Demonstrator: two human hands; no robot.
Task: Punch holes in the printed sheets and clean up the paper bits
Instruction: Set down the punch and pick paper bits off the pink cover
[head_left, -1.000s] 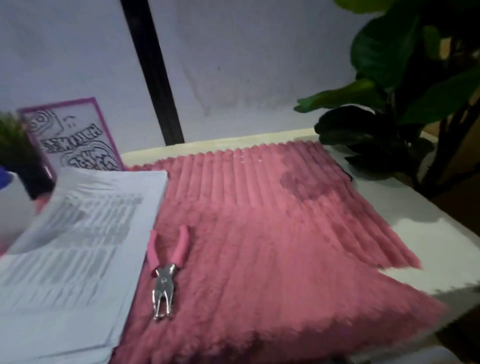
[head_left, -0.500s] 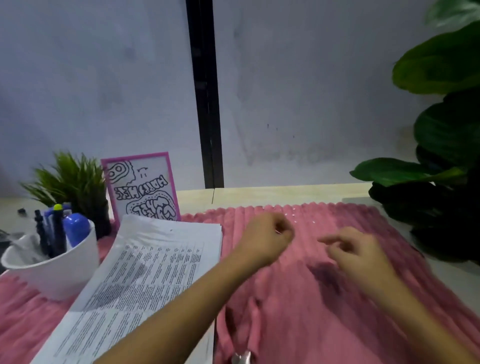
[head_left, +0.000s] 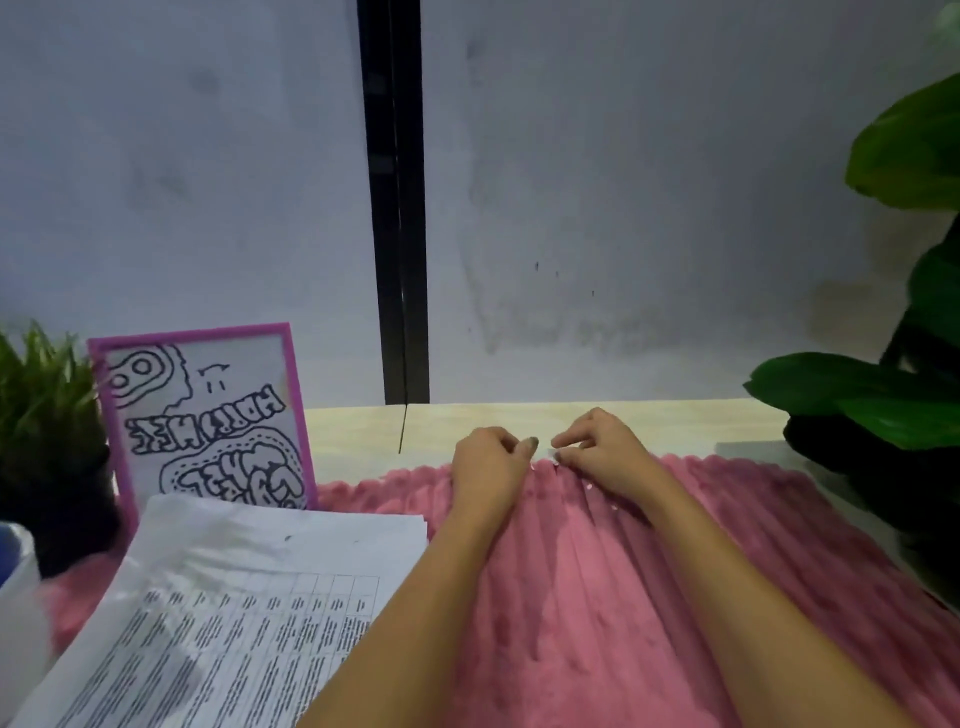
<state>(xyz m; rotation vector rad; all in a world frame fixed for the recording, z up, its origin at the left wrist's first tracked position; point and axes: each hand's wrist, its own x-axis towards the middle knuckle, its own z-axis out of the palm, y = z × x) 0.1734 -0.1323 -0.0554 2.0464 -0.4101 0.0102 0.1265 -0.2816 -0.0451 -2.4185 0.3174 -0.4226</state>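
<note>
Reaching to the far edge of the pink ribbed mat (head_left: 597, 597), we are working both hands close together, almost touching. The left hand (head_left: 491, 462) is curling its fingers into a loose fist, thumb and forefinger meeting at the tip, and the right hand (head_left: 597, 449) is nipping thumb against forefinger down at the fur. Whether either pinch is catching a bit we cannot tell; it is too small. The paper bits (head_left: 589, 487) are showing as a few white specks on the mat just beside the right hand, while the printed sheets (head_left: 249, 597) are lying stacked on the mat's left part, well apart from the specks. We are judging the bits to be featherlight and flat, likely sinking into the soft grooves and clinging to the pile. So we are planning to take each one from above with fingertip and nail, gently, since a sweep or a breath could scatter them. The sheets are looking thin and floppy, best lifted by an edge as a stack. As for containers, a white cup (head_left: 15, 597) is sitting at the left border, mostly cut off, with something blue (head_left: 6, 538) at its rim; whatever else it is holding is hidden. A small grass plant (head_left: 41, 395) is standing in a dark pot (head_left: 57, 499) behind it.
</note>
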